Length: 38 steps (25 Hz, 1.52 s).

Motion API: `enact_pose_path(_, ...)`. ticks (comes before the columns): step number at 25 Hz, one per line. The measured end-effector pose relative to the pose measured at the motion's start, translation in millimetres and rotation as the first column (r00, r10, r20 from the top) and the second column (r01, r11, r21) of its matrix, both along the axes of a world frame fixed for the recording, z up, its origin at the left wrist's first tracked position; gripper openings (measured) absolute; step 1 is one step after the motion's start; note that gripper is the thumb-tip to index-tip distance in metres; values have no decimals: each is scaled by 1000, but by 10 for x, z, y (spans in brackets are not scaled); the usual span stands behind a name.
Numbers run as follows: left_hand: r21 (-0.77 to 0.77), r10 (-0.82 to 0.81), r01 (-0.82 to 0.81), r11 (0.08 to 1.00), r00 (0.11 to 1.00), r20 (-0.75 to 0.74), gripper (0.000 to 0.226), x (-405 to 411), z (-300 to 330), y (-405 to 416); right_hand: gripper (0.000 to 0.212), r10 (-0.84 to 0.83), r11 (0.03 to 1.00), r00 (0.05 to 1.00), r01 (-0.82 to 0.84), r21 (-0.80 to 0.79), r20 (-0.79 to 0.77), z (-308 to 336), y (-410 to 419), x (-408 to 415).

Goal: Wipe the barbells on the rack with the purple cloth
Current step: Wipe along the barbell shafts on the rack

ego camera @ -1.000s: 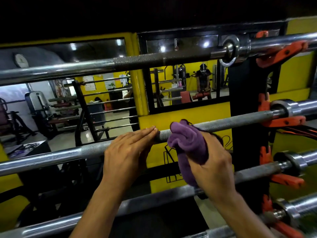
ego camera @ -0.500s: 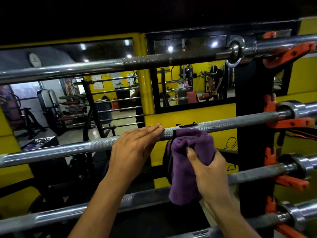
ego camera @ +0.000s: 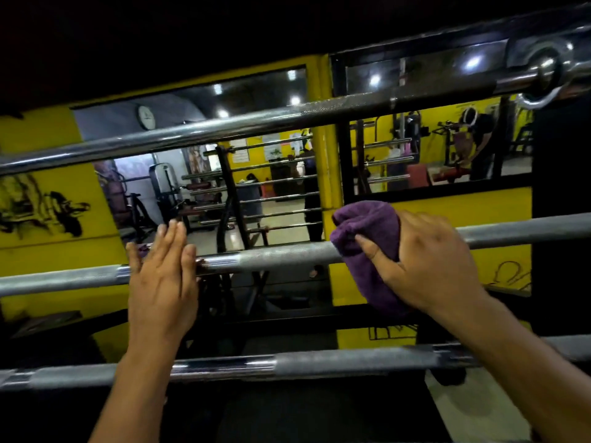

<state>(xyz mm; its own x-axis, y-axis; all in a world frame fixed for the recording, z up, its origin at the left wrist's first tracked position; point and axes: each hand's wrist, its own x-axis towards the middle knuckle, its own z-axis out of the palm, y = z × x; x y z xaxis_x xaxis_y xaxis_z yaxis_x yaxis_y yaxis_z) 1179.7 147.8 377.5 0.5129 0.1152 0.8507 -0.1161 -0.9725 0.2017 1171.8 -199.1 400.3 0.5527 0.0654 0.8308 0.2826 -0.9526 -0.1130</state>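
On rack, barbell [ego camera: 281,259] horizontal, cloth-wrapped

Dim overall, ceiling lights [ego camera: 374,79] mirrored, chrome glare, edges bowed, slight blur

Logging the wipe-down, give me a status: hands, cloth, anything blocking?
Left hand flat, fingers straight against middle barbell. Right hand grips purple cloth wrapped over that bar. Nothing blocking the bar.
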Motion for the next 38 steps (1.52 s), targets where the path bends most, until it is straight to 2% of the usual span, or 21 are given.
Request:
enact_pose_path(4, -26, 70, -70, 997, 997, 28, 58, 54, -151, 226, 54, -20, 1000, 991, 20, -3, -136, 154, 378, 22)
enact_pose_path(7, -43, 57, -54, 998, 996, 63, 55, 75, -161, 185, 61, 75, 987, 980, -99, -126, -182, 192, 1006, 112)
enact_pose_path(9, -30, 55, -53, 998, 996, 67, 54, 85, -184, 213, 65, 175, 952, 977, -200, -233, -124, 79, 1383, 110)
enact_pose_path(11, -2, 57, -57, 998, 996, 65, 53, 94, -200, 253, 59, 247, 923, 967, -254, -289, -62, -19, 1370, 114)
enact_pose_path(14, 12, 65, -67, 998, 994, 85, 54, 87, -213, 268, 49, 320, 928, 947, -316, -197, -11, -145, 776, 114)
enact_pose_path(17, -44, 82, -78, 996, 993, 88, 57, 77, -234, 198, 42, 198, 978, 980, -196, -73, 23, -133, 101, 45)
enact_pose_path(20, -205, 146, -121, 971, 983, 112, 63, 141, -258, 41, 40, 132, 990, 990, -134, -33, -52, 80, 178, 19)
enact_pose_path(22, -354, 169, -114, 928, 978, 126, 66, 206, -240, -87, 45, 115, 984, 986, -130, -122, -124, 182, 611, 117)
enact_pose_path(25, -522, 199, -88, 849, 967, 161, 68, 263, -206, -229, 62, 257, 890, 956, -290, -351, -139, 142, 1221, 195)
enact_pose_path(28, -504, 201, -87, 859, 963, 177, 67, 264, -234, -219, 62, 340, 833, 940, -316, -455, -30, 7, 1144, 231)
enact_pose_path(31, -441, 171, -92, 893, 975, 142, 68, 237, -274, -117, 53, 360, 874, 933, -329, -358, 21, -63, 696, 238)
enact_pose_path(35, -370, 126, -69, 926, 984, 130, 67, 161, -323, -71, 54, 250, 952, 968, -247, -182, -5, -51, 73, 142)
enact_pose_path(38, -367, 149, -102, 924, 983, 103, 66, 187, -303, -45, 43, 202, 973, 977, -208, -102, -61, 119, 379, 123)
